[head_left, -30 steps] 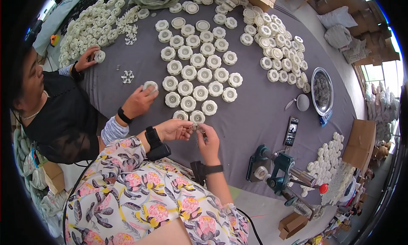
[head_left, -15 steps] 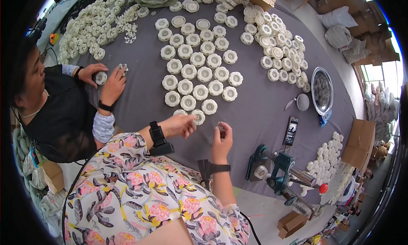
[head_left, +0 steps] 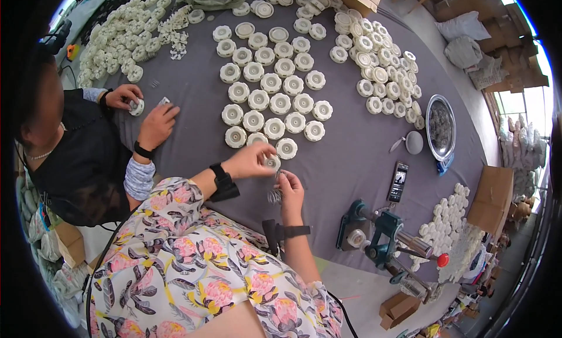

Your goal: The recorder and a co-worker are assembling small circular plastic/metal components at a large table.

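My left hand (head_left: 250, 160) reaches over the nearest of the white scalloped knobs (head_left: 271, 162), thumb and fingers pinched together; what is between them is too small to make out. Close beside it, my right hand (head_left: 291, 191) is closed on a few thin metal springs (head_left: 274, 195) that stick out past its fingers. The two hands' fingertips almost meet. Ahead of them stand rows of round white knobs (head_left: 274, 128), each with a recessed centre, laid out on the grey cloth (head_left: 345, 144).
At left a co-worker's hands hold a white knob (head_left: 136, 108) and a small part (head_left: 164, 101). Piles of white parts (head_left: 120, 39) lie beyond. To the right are a green hand press (head_left: 383, 226), a phone (head_left: 398, 181) and an oval metal tray (head_left: 431, 130).
My right hand has moved left and brought the springs up to my left hand. My left hand has shifted slightly forward over the nearest knob.
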Demonstrator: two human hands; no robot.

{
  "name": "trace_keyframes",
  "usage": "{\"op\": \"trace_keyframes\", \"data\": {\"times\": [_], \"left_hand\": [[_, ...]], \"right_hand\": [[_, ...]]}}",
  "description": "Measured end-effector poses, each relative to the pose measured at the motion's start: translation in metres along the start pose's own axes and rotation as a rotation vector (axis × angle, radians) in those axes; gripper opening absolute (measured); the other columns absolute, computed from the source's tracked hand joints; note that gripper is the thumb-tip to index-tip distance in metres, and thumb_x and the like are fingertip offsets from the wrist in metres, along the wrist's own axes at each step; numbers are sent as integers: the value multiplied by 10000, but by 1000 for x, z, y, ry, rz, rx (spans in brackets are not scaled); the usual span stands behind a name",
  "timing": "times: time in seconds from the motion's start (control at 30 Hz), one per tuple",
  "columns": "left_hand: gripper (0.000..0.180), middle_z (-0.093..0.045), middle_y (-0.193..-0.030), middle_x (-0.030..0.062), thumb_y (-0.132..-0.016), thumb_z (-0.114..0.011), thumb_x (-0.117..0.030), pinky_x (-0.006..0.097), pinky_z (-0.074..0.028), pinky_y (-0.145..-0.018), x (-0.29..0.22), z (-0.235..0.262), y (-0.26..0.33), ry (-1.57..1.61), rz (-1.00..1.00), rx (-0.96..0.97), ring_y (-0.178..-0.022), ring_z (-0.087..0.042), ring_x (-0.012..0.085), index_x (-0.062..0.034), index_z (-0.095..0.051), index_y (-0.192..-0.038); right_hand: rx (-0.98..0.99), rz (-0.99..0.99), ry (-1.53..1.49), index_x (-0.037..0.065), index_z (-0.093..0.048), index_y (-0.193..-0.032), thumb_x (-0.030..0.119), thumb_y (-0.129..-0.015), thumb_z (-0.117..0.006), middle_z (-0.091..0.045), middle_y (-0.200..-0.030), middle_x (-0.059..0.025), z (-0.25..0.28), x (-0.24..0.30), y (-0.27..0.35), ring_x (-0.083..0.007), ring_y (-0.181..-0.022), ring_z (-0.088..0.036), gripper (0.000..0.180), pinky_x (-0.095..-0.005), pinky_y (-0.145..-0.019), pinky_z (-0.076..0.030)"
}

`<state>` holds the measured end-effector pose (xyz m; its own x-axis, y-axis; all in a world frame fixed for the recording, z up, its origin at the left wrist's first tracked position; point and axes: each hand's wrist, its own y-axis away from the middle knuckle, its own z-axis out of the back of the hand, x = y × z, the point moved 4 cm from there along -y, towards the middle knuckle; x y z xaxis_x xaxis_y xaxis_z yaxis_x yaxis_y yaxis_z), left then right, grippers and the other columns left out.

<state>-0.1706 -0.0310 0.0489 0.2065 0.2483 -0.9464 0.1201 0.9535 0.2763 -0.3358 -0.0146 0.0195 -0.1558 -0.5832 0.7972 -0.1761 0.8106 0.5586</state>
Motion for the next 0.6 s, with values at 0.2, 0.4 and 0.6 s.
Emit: {"op": "trace_keyframes", "data": {"times": [0.2, 0.4, 0.6], "left_hand": [[285, -550, -962, 32, -762, -614, -72, 243, -474, -668, 23, -14, 14, 431, 184, 53, -735, -574, 99, -55, -568, -1043], [361, -548, -873, -1, -757, -597, -30, 226, -450, -698, 59, 35, -20, 651, 169, -211, -799, -518, 74, -61, -520, -1107], [264, -542, -808, 50, -670, -665, -91, 296, -438, -665, 46, 63, -37, -334, -4, -551, -723, -511, 163, -49, -503, -873]], "right_hand": [[58, -84, -88, -21, -554, -983, 136, -845, -565, -570, -764, -31, -11, -4, -1, -76, -637, -522, 210, -198, -577, -438], [35, -174, -126, 0, -539, -1035, 231, -868, -535, -571, -728, -42, 1, -13, 1, -92, -628, -548, 285, -207, -547, -459], [46, -384, -511, 25, -543, -993, 293, -872, -506, -579, -760, -61, 12, -25, 8, -145, -666, -576, 296, -257, -574, -491]]}}
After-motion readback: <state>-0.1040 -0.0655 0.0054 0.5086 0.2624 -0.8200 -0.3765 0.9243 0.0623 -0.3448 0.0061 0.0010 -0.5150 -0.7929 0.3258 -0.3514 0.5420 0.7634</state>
